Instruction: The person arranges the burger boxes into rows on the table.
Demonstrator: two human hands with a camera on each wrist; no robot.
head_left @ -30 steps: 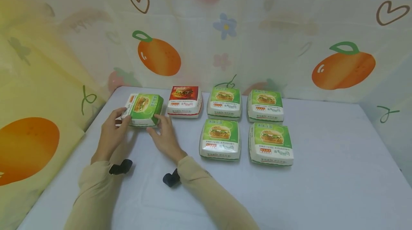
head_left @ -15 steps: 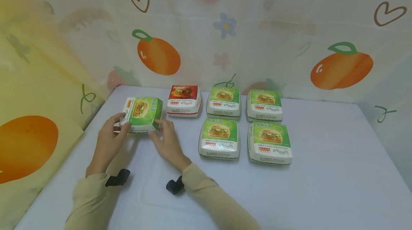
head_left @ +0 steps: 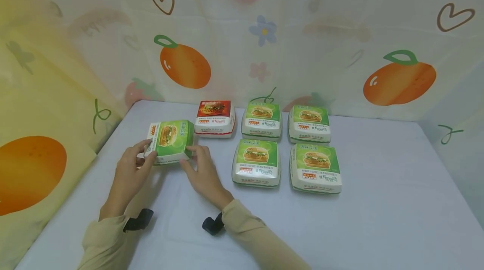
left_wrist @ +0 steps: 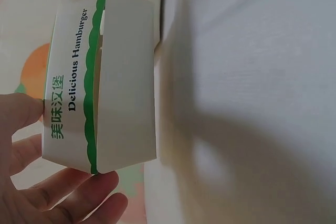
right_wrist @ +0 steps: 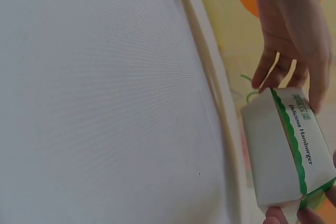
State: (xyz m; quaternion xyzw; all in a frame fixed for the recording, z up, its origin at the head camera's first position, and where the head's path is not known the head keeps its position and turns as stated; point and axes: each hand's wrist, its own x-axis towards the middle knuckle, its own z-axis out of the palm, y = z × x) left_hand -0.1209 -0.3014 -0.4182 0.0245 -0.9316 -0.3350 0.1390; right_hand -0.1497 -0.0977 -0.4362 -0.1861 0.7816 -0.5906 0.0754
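Note:
Between both hands is a green-and-white hamburger box (head_left: pixel 170 140), its printed burger turned sideways. My left hand (head_left: pixel 130 173) grips its left side with thumb and fingers, while my right hand (head_left: pixel 204 173) holds the right side. In the left wrist view the box's side (left_wrist: pixel 126 77) reads "Delicious Hamburger", and a narrow gap shows under its scalloped green lid edge. It is held above the white tabletop, with a shadow below. The right wrist view shows the same box (right_wrist: pixel 273 150) with the left hand's fingers around its far end.
A red-and-white hamburger box (head_left: pixel 214 121) stands at the back, right of the held one. Further right are several green-and-white boxes in two rows, one of them a front box (head_left: pixel 315 169). A fruit-printed curtain (head_left: pixel 227 18) hangs behind the white table (head_left: pixel 378 203).
The held box has come nearer to the person, with both hands moving along with it. It has also turned slightly. The other boxes stay where they were.

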